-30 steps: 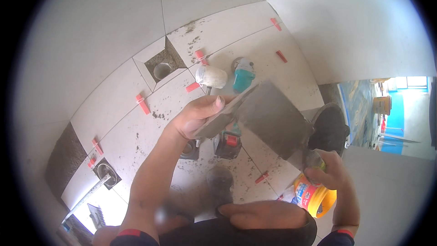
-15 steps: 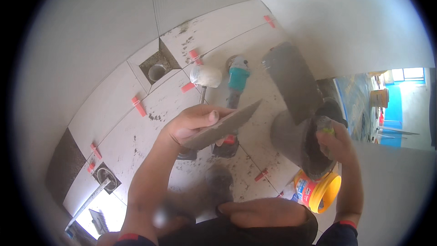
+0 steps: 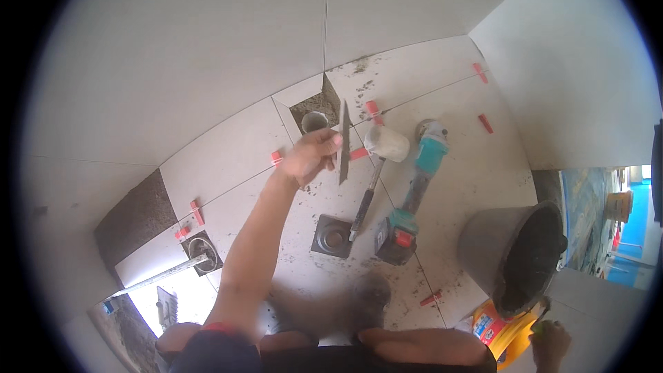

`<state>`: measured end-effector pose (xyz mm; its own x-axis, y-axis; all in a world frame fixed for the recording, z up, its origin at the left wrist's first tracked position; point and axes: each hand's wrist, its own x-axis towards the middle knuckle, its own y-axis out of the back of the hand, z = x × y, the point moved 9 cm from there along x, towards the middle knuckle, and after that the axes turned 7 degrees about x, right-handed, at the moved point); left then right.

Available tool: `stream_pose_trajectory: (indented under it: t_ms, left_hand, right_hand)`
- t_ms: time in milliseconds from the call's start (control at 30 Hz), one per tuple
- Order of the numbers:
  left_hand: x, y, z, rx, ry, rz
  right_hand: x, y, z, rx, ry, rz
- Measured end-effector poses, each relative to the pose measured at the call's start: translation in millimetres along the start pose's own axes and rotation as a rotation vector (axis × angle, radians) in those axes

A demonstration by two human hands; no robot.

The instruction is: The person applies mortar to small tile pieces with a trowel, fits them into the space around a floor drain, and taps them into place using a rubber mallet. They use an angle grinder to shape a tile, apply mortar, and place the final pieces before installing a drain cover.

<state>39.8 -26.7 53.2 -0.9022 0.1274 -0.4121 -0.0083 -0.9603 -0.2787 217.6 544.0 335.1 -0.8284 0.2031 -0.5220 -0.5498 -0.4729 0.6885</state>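
Observation:
My left hand [image 3: 311, 155] grips a thin grey tile piece [image 3: 344, 146], now nearly edge-on beside the square floor recess with a round drain opening [image 3: 315, 121]. My right hand [image 3: 549, 342] is low at the right, closed on a green trowel handle [image 3: 542, 328], between the black bucket [image 3: 483, 249] and a yellow pail [image 3: 514, 352]; the trowel's blade is mostly hidden. On the tiles lie a white-headed mallet [image 3: 387, 144], a teal angle grinder [image 3: 429, 155] and a square metal drain piece [image 3: 324, 238].
Tiled walls [image 3: 228, 41] surround the floor, dotted with red levelling clips [image 3: 485, 123] and mortar crumbs. At lower left are another drain [image 3: 206, 254], a long bar [image 3: 148, 280] and a notched trowel [image 3: 166, 304]. A doorway [image 3: 608, 221] shows a further room.
My left hand with the tile piece has moved up toward the drain recess and turned it edge-on. My right hand and trowel have dropped behind the bucket. The view has shifted.

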Motion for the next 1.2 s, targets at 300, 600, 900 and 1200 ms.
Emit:
stream_pose_trajectory:
  t_ms: [300, 600, 900, 1200]
  left_hand:
    - [61, 61, 1, 0.327, 0.003, 0.379]
    - [125, 86, -13, 0.671, 0.002, 0.568]
    - [128, 80, 11, 0.888, 0.152, 0.583]
    - [145, 95, 6, 1.106, 0.045, 0.703]
  right_hand:
    - [22, -77, -35, 0.219, 0.142, -0.015]
    - [16, -23, -159, 0.975, 0.505, 0.317]
    - [40, -112, -171, 1.529, 0.130, -0.110]
    - [47, -107, -182, 1.460, 0.139, -0.193]
